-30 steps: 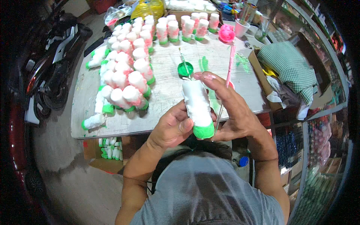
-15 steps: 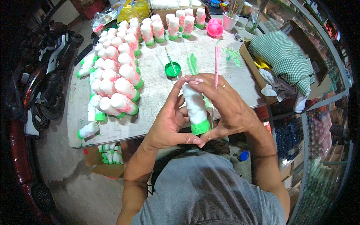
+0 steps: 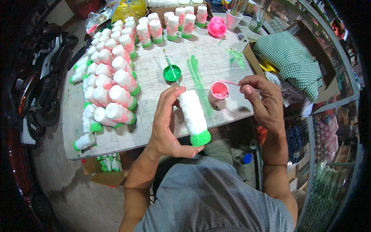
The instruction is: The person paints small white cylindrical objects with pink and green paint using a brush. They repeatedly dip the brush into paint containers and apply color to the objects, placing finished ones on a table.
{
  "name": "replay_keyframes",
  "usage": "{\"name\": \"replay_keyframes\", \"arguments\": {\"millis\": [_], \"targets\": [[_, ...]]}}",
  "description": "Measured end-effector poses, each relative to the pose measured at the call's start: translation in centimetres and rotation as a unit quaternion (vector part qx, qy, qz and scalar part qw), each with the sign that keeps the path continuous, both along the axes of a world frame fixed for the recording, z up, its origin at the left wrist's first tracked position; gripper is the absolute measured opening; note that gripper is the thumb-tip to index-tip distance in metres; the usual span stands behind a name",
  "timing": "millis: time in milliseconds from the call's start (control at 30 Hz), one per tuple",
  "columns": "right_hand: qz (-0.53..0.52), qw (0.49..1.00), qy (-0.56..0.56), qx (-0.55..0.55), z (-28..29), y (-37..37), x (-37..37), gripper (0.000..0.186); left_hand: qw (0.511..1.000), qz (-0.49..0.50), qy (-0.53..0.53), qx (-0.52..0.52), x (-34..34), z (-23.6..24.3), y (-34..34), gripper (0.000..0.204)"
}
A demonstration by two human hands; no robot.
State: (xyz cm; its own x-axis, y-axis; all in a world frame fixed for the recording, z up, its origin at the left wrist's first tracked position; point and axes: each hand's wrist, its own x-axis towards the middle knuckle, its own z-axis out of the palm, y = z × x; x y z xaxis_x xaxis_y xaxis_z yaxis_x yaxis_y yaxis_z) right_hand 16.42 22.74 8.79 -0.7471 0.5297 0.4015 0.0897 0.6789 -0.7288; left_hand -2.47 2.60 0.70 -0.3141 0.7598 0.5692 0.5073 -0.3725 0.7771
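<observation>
My left hand [image 3: 164,129] is closed around a white pillar candle [image 3: 192,112] with raised relief on its side and a green-painted base. The candle tilts, its green end toward me and its white top away. My right hand [image 3: 264,100] pinches a thin paintbrush [image 3: 231,82], its pink-coated end at the rim of a small cup of pink paint [image 3: 220,91]. That cup stands on the table just right of the candle. Beyond my left hand, a green paint dish [image 3: 172,73] has another brush [image 3: 167,58] resting in it.
Rows of pink-and-green painted candles [image 3: 124,78] fill the table's left side, more along the back. One candle [image 3: 84,142] lies near the front left edge. A pink flower-shaped thing [image 3: 217,27] and a brush cup [image 3: 234,19] stand behind; a cardboard box with checked cloth [image 3: 288,58] is right.
My right hand has left the candle and moved right with the brush, bringing it down to the pink cup, which now shows. The candle stays in my left hand.
</observation>
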Motion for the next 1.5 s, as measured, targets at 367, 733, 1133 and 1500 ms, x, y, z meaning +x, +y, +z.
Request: {"name": "replay_keyframes", "arguments": {"millis": [367,733,1133,1500], "targets": [[0.046,0.992,-0.109,0.043,-1.6,1.1,-2.3,0.024,0.878,-0.163,-0.449,0.005,2.7,-0.5,0.0,0.13],[-0.053,0.996,-0.035,-0.068,-1.5,2.5,0.2,0.033,0.844,-0.233,-0.481,-0.043,2.9,-0.2,0.9,0.126],[0.06,0.876,0.318,-0.357,-6.0,-2.2,1.7,0.027,0.976,-0.069,-0.199,-0.063,2.2,-1.2,0.7,0.117],[0.101,0.892,0.325,-0.298,-7.4,-6.4,-0.9,0.023,0.994,0.007,-0.089,-0.066,2.4,-2.2,-0.3,0.117]]}}
